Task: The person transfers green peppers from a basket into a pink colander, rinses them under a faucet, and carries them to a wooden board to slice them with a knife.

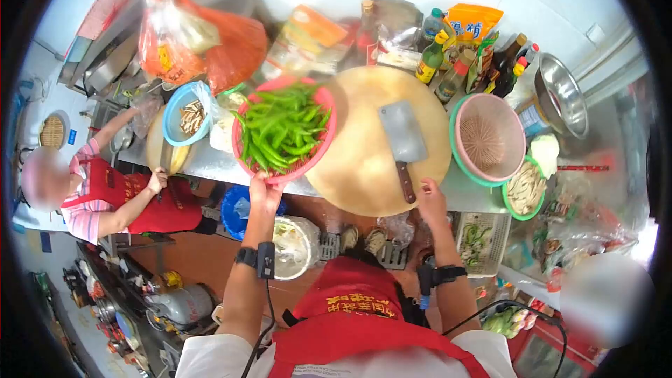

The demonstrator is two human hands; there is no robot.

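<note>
A pink basket (324, 161) heaped with green peppers (283, 126) stands at the left edge of a round wooden board (350, 133). My left hand (266, 194) grips its near rim, fingers partly hidden under it. On the board lies a cleaver (404, 133), its dark handle (406, 182) towards me. My right hand (431, 201) is at the board's near right edge, just right of the handle and apart from it, with fingers spread a little and nothing in them.
At left, a co-worker (133, 199) in a red apron holds a knife by a second board. Bottles (430, 59) line the back wall. Right of the board are a pink strainer (490, 136) and a green basket (525, 189). A white bin (294, 248) stands below.
</note>
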